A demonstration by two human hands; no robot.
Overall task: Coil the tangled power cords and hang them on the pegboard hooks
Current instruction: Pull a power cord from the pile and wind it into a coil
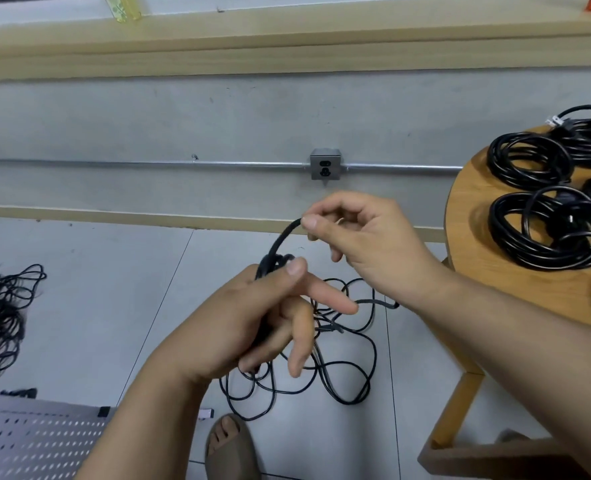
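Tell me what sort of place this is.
Likely a workshop or utility room: metal outlet box on exposed conduit, a pegboard panel, coiled power cords on a wooden table.

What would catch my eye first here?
Two hands at the centre work a black cord: the left hand grips gathered loops, the right hand pinches a strand above it. Its loose length sprawls on the floor below, and finished coils sit on the wooden stool at right.

Left hand (252, 317), right hand (363, 244), bare forearms (141, 410), taupe sandal (230, 448)
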